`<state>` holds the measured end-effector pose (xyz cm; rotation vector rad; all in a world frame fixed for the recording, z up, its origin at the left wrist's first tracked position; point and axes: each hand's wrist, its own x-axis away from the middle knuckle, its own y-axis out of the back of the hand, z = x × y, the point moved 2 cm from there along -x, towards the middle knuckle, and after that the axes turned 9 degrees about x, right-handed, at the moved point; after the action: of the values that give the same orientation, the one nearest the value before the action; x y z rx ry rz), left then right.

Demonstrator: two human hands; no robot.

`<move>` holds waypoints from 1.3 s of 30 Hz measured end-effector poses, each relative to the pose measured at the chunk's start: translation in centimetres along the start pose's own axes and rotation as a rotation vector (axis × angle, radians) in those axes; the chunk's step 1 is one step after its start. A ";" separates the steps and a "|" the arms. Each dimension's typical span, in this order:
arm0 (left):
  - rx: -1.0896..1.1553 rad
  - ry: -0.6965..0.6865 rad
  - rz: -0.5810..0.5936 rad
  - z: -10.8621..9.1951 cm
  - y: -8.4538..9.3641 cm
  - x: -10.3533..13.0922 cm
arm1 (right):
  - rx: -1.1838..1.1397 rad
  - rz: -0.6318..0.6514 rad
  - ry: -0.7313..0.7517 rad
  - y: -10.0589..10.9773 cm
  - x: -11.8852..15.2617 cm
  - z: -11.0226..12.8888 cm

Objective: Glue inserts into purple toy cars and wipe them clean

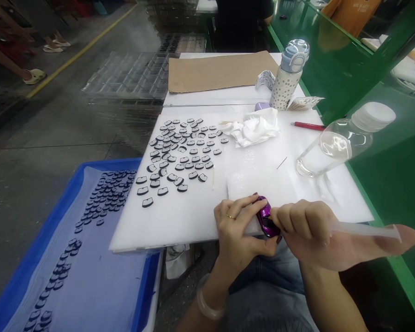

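At the front edge of the white board (193,221), my left hand (240,226) grips a shiny purple piece (267,220) between its thumb and fingers. My right hand (304,226) is closed around a tool with a pale translucent handle (363,229) that sticks out to the right. The tool's front end is at the purple piece, mostly hidden by my fingers. Many small dark curved parts (182,160) lie scattered on the board's left half. Behind my hands are a crumpled white cloth (254,129) and a thin needle-like stick (281,163).
A clear bottle (335,145) stands tilted-looking at the right, near a red pen (307,126). Farther back are a dotted bottle (288,78) and brown cardboard (221,71). A blue tray (72,184) with more dark parts sits lower left. People are in the background.
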<state>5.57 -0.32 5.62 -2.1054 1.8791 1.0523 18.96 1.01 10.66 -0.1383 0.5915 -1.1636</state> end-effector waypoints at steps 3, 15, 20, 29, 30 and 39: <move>0.003 -0.002 -0.005 0.0 0.0 0.0 | 0.041 -0.029 -0.003 -0.4 0.0 0.1; -0.030 0.010 0.043 0.1 0.2 0.1 | 0.142 -0.080 0.046 -1.1 0.7 0.6; -0.046 -0.001 0.055 0.3 0.2 0.2 | 0.173 -0.109 0.043 -1.1 1.1 0.7; -0.016 -0.009 0.035 0.3 0.1 0.2 | 0.412 -0.177 0.071 -2.8 1.7 1.2; -0.017 -0.006 0.032 0.3 0.1 0.2 | 0.449 -0.189 0.084 -3.2 1.8 1.2; -0.030 -0.023 0.022 0.3 0.0 0.4 | 0.598 -0.226 -0.030 -4.7 2.1 1.7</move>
<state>5.42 -0.47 5.15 -2.0837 1.8920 1.1121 16.50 -3.10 13.25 0.2955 0.1845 -1.5092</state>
